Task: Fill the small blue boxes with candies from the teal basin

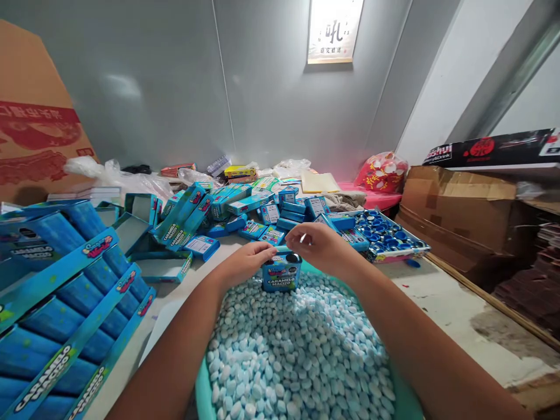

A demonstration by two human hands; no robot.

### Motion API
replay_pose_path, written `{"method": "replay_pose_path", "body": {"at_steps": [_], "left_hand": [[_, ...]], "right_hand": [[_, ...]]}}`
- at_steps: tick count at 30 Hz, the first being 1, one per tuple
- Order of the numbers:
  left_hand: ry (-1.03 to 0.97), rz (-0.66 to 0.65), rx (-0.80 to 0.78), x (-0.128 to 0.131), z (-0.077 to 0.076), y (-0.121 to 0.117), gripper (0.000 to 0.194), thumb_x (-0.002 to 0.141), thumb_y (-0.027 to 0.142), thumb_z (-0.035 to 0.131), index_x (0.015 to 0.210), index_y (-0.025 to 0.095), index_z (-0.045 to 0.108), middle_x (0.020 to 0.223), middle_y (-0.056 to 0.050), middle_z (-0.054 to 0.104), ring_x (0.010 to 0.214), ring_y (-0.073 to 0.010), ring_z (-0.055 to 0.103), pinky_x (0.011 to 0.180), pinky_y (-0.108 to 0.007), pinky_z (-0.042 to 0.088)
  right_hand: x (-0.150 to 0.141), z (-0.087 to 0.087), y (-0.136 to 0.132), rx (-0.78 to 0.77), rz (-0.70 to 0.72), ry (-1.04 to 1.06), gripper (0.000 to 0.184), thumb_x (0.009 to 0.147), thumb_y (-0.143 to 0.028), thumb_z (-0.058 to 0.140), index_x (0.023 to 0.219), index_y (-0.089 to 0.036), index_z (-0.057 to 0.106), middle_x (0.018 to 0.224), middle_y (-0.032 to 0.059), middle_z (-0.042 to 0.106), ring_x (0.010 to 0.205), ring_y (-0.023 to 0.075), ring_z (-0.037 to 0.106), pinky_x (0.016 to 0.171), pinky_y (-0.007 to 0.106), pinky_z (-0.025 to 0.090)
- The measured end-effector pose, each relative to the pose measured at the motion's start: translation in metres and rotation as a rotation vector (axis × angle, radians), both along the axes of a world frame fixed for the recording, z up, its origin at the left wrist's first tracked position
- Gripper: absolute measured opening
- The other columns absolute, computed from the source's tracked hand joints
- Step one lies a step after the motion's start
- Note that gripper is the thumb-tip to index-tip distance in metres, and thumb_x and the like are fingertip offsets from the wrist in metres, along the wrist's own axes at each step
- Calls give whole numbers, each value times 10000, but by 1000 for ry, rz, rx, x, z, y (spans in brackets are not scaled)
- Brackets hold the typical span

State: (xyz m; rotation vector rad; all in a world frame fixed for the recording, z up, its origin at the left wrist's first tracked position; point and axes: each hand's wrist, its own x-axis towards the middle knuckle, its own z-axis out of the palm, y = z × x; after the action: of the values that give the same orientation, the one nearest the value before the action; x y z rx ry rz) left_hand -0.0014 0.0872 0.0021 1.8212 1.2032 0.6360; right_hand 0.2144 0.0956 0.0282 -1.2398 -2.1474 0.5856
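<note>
A small blue candy tin [281, 279] labelled "CARAMELO MACIZO" stands upright among pale blue and white candies [301, 344] near the far side of a turquoise basin [202, 382]. My left hand [247, 263] is closed at the tin's upper left corner, its thumb along the top edge. Just above the tin's upper right corner is my right hand [318, 248], fingers curled and thumb and fingertips close together. Whatever that pinch holds, if anything, is too small to make out.
Display boxes [65, 315] filled with blue packs stand at the left. Behind the basin lie several blue tins [291, 213] and open cartons [160, 265]. A tray of round blue caps [385, 233] sits at the right, beside a brown cardboard box [455, 216]. A grey wall [166, 87] closes the back.
</note>
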Motion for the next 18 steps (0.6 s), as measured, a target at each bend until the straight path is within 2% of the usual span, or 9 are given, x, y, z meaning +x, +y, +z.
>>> {"method": "replay_pose_path", "body": {"at_steps": [3, 6, 8, 10, 12, 14, 16, 18], "left_hand": [[-4, -23, -5, -2, 0, 0, 548, 898, 644, 541, 1146, 185, 707, 1092, -53, 702, 1021, -246, 608, 810, -278, 457], [-10, -60, -28, -2, 2, -3, 578, 827, 601, 671, 1230, 187, 671, 1132, -59, 696, 980, -233, 628, 776, -272, 473], [-4, -75, -39, -1, 3, -4, 574, 761, 518, 763, 1212, 176, 672, 1077, -52, 702, 902, -215, 631, 722, -262, 470], [-5, -84, -49, 0, 4, -5, 541, 722, 439, 799, 1171, 163, 679, 1007, -37, 704, 847, -200, 626, 693, -256, 464], [-23, -95, -62, 1, 3, -5, 526, 725, 399, 789, 1175, 155, 666, 996, -32, 707, 861, -203, 638, 719, -262, 482], [-45, -104, -70, 1, 3, -5, 532, 738, 387, 771, 1198, 150, 646, 1023, -38, 710, 908, -217, 651, 765, -278, 506], [-59, -113, -72, 0, 2, -4, 530, 734, 369, 773, 1198, 146, 645, 1039, -42, 710, 944, -230, 654, 790, -288, 516], [-65, -122, -67, 0, 2, -4, 534, 714, 358, 798, 1186, 150, 658, 1058, -41, 711, 967, -238, 653, 802, -289, 517]], "right_hand": [[2, 1, 3, -26, -50, -98, 254, 971, -336, 505, 897, -189, 697, 807, 53, 683, 686, 169, 559, 573, 292, 365], [6, 3, 3, -142, -58, -229, 412, 989, -429, 482, 679, -192, 614, 674, 58, 637, 583, 170, 522, 522, 313, 289], [9, 6, -2, -256, -42, -321, 541, 971, -530, 496, 546, -199, 532, 556, 50, 578, 483, 155, 480, 495, 317, 268], [9, 9, -13, -321, -38, -410, 629, 957, -636, 463, 496, -208, 477, 499, 40, 523, 429, 144, 434, 485, 321, 264], [9, 11, -32, -317, -39, -490, 680, 944, -725, 397, 502, -214, 468, 497, 39, 496, 432, 149, 410, 491, 333, 267], [8, 8, -56, -273, -3, -547, 672, 899, -782, 430, 555, -214, 533, 551, 52, 533, 486, 180, 457, 504, 343, 290], [8, 1, -78, -218, 81, -568, 546, 819, -742, 621, 717, -207, 651, 735, 86, 642, 642, 238, 577, 544, 346, 349], [10, -8, -91, -162, 150, -585, 437, 786, -619, 749, 876, -196, 691, 938, 113, 681, 831, 288, 635, 620, 353, 408]]}}
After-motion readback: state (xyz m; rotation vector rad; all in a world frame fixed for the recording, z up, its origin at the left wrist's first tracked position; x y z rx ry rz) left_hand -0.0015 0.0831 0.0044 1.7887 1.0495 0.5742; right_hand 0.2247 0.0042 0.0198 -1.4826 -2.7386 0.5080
